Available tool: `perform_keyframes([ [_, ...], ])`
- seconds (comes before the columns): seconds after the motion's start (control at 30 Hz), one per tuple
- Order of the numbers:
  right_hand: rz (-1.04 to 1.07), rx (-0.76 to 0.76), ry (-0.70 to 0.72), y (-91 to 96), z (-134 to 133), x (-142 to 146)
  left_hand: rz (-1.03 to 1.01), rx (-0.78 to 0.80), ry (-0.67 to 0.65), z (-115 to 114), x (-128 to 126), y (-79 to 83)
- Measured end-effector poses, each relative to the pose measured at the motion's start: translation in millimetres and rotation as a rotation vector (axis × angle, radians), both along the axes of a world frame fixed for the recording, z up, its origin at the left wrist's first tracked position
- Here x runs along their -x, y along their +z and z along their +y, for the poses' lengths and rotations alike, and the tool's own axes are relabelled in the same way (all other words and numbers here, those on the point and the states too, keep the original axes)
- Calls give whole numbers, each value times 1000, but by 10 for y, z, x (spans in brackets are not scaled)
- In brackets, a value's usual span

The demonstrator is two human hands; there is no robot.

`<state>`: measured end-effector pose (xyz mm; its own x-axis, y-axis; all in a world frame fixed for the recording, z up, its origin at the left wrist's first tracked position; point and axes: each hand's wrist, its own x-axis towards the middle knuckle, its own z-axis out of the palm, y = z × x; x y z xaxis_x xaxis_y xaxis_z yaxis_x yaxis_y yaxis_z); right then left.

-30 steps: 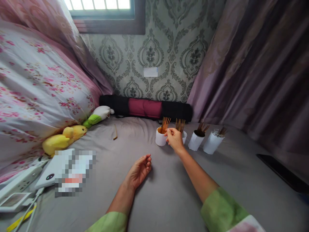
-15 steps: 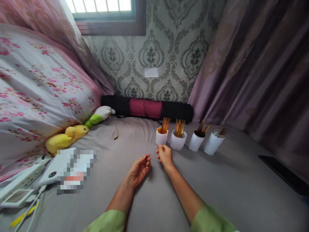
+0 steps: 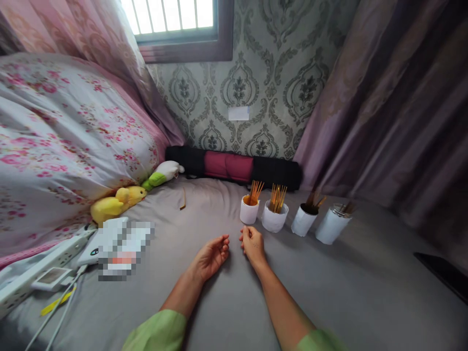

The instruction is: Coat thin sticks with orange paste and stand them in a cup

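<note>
My left hand (image 3: 211, 257) rests palm up over the grey sheet (image 3: 226, 312), its fingers loosely bent and apart, with nothing in it. Just to its right is my right hand (image 3: 253, 245), back upward, fingers curled in with the thumb near the index finger; no object shows in it. Beyond the right hand stand a white-wrapped cup (image 3: 249, 213) and a wider white-wrapped cup (image 3: 275, 222), both holding thin orange-brown sticks. Farther right, a taller white-wrapped cup (image 3: 304, 225) and a white-wrapped jar (image 3: 332, 229) with a metallic-looking rim hold darker sticks.
A small bent stick (image 3: 183, 201) lies alone at left. Plush toys (image 3: 117, 202), a white power bank (image 3: 106, 239), a power strip (image 3: 62, 263) and cables line the left. A black-and-maroon long bag (image 3: 228, 165) lies along the wall. A black flat object (image 3: 442, 275) is far right.
The view has turned slightly left, so the surroundings sit farther right in the picture. Both hands keep nearly the same pose, and the cups stand as before.
</note>
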<state>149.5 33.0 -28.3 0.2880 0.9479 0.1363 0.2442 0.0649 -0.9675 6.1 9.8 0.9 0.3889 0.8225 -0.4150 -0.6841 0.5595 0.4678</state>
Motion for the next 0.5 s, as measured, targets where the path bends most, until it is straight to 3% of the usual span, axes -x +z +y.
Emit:
perform_keyframes([
  [0.5,-113,0,6,0,-17,18,232,36,66,388,251,132],
])
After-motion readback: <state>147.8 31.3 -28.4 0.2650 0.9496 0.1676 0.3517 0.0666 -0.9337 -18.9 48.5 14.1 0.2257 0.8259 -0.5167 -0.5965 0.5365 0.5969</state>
